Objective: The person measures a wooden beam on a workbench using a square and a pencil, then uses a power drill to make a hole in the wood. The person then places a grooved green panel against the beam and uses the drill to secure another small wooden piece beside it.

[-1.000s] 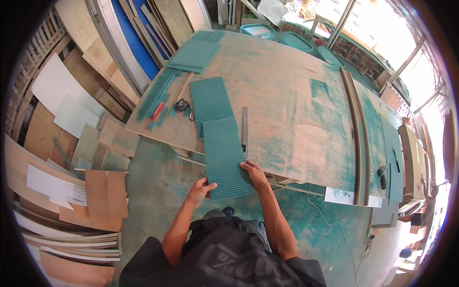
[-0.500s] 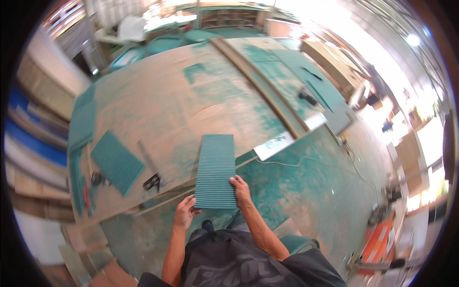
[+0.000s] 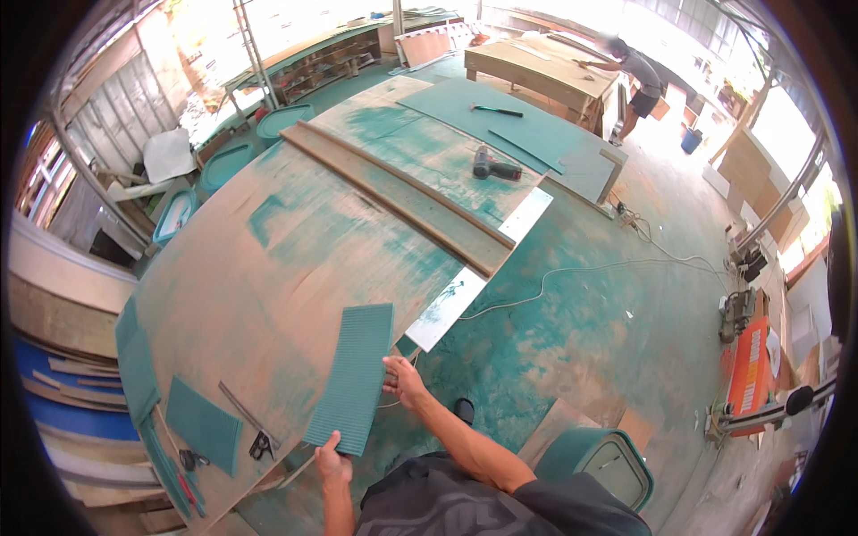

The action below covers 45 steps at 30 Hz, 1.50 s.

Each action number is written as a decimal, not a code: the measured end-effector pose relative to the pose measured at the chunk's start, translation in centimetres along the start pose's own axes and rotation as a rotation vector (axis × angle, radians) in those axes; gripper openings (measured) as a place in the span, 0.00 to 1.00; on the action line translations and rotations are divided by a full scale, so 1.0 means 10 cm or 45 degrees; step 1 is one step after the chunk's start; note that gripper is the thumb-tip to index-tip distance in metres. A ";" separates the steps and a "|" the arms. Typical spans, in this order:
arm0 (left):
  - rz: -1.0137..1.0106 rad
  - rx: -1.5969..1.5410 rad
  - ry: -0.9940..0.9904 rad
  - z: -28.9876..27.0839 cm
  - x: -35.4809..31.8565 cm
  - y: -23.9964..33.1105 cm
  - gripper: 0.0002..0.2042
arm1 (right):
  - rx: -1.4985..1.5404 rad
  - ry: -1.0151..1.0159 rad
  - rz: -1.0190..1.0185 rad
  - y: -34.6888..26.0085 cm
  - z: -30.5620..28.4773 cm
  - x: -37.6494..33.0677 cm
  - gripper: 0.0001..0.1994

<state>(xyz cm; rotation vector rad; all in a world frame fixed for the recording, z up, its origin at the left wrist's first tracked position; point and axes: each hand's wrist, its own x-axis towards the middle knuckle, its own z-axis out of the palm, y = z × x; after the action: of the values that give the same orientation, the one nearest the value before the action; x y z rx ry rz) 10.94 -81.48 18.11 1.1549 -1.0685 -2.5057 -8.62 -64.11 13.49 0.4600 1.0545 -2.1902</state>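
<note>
A teal ribbed panel (image 3: 356, 375) is between my two hands, tilted over the front edge of the worktable (image 3: 295, 286). My left hand (image 3: 332, 462) grips its near left corner, thumb on top. At its right long edge, my right hand (image 3: 407, 382) pinches the panel; the fingertips behind it are partly hidden. A second teal ribbed panel (image 3: 202, 425) lies on the table to the left. Beside it are a thin metal strip (image 3: 243, 409) and a small black-handled tool (image 3: 261, 444).
Two long wooden rails (image 3: 393, 201) cross the table, near a cordless drill (image 3: 496, 165) and a white board (image 3: 440, 313). A hammer (image 3: 497, 111) lies on a teal sheet. A cable (image 3: 541, 290) crosses the floor. A teal tub (image 3: 594, 469) stands right; a person (image 3: 639, 76) works far off.
My view has swung right, bringing the far table and person into clearer sight. The held panel has tilted, its far end leaning right, and my right hand sits farther up its edge.
</note>
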 end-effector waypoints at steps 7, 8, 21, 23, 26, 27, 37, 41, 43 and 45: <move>-0.024 0.262 0.015 0.10 0.06 0.37 0.18 | -0.341 0.125 -0.069 -0.95 -0.14 0.76 0.30; 0.005 0.258 -0.006 0.11 0.11 0.38 0.20 | -0.442 0.069 -0.084 -1.04 -0.23 0.79 0.29; 0.350 0.992 -0.503 1.95 2.61 0.81 0.22 | 0.397 0.320 -0.043 -1.43 -1.31 -0.43 0.16; 0.286 0.994 -0.591 2.78 3.05 0.66 0.23 | 0.415 0.380 -0.130 -1.47 -1.37 -0.45 0.14; 0.291 1.220 -0.554 3.45 3.55 0.60 0.21 | 0.415 0.444 -0.136 -1.44 -1.25 -0.27 0.13; 0.273 1.182 -0.516 3.64 3.67 0.56 0.22 | 0.406 0.476 -0.138 -1.42 -1.23 -0.17 0.13; 0.534 1.326 0.268 3.88 3.89 -0.40 0.33 | 0.718 0.516 -0.057 -1.37 -1.06 0.73 0.07; 0.453 1.639 0.168 3.79 3.35 -0.72 0.30 | 0.514 0.496 0.061 -1.45 -1.07 0.83 0.08; 0.492 1.638 0.193 3.84 3.30 -0.72 0.27 | 0.394 0.394 0.163 -1.59 -1.09 0.76 0.11; 0.481 1.679 0.206 3.82 3.36 -0.64 0.24 | 0.201 0.264 0.380 -1.70 -1.13 0.65 0.15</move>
<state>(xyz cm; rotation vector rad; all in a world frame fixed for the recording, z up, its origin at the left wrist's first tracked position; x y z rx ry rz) -38.73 -70.91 10.73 1.1113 -2.6603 -1.2083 -24.72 -49.99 12.41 0.8739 0.8562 -1.9955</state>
